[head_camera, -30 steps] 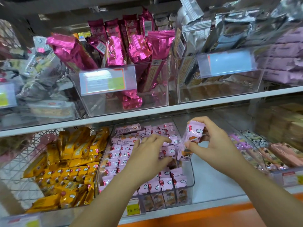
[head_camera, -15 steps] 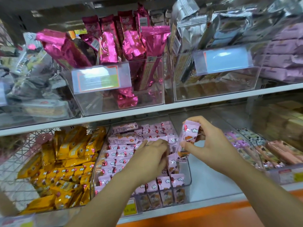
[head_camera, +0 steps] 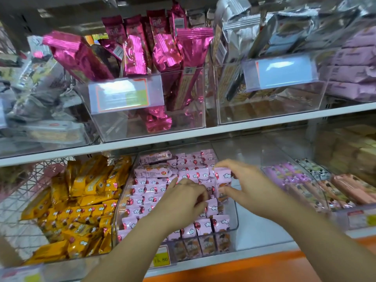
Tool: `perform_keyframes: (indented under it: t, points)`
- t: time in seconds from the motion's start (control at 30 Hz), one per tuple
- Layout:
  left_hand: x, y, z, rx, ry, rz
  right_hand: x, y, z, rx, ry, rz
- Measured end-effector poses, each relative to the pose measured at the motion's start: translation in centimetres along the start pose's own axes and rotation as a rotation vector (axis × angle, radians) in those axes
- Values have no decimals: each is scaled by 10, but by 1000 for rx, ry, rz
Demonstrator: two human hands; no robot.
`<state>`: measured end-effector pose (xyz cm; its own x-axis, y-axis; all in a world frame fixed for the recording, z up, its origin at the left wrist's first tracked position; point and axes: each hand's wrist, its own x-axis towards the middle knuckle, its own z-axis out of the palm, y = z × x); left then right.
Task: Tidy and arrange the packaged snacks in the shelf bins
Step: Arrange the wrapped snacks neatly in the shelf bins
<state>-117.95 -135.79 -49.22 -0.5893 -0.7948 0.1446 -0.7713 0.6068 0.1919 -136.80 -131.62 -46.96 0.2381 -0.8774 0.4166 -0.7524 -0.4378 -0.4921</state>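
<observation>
Head view: over the last second my right hand (head_camera: 250, 188) has come down. It had been holding the pink packet (head_camera: 223, 177) up above the right rim of the clear bin (head_camera: 234, 218). Now the packet sits low, at the level of the other packets (head_camera: 150, 188), just inside the bin's right wall and about halfway back. My left hand (head_camera: 183, 202) has slid a little to the right across the rows and now lies just beside the packet, close to the right hand.

I read this as the slotting-in step: the packet is on its way into the right-hand column, but it is not yet seated and I have not let go of it. The front rows already stand neatly, while two longer packets lie flat across the back left corner and look unsorted.

The right hand reaches in from the right, wrist over the bare shelf (head_camera: 260, 226). Thumb and fingers pinch the upright packet by its sides. The left hand comes in from the front edge, palm down, knuckles up, with its fingers curled into the rows near the middle of the bin. I cannot tell whether they pinch a packet or only press the rows aside to make a gap.
</observation>
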Motion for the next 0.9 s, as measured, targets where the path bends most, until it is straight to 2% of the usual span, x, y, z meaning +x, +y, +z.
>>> perform_keyframes:
  t: [0.13, 0.33, 0.6, 0.77, 0.83, 0.9]
  points:
    - [-2, 1, -1, -41, 9, -18, 8, 7, 14, -205, -91, 44]
    - [-3, -2, 7, -95, 69, -44, 8, 5, 8, -339, 36, 31]
    - [-3, -1, 12, -145, 93, -55, 17, 10, 22, -564, -202, 106]
    - [-4, -3, 15, -226, 99, -38, 15, 15, 25, -548, -268, 77]
    - [-6, -9, 12, -283, 178, -64, 12, 19, 24, -420, -275, 85]
    - [-5, -19, 3, -256, 280, -177, 7, 18, 24, -298, -249, 91]
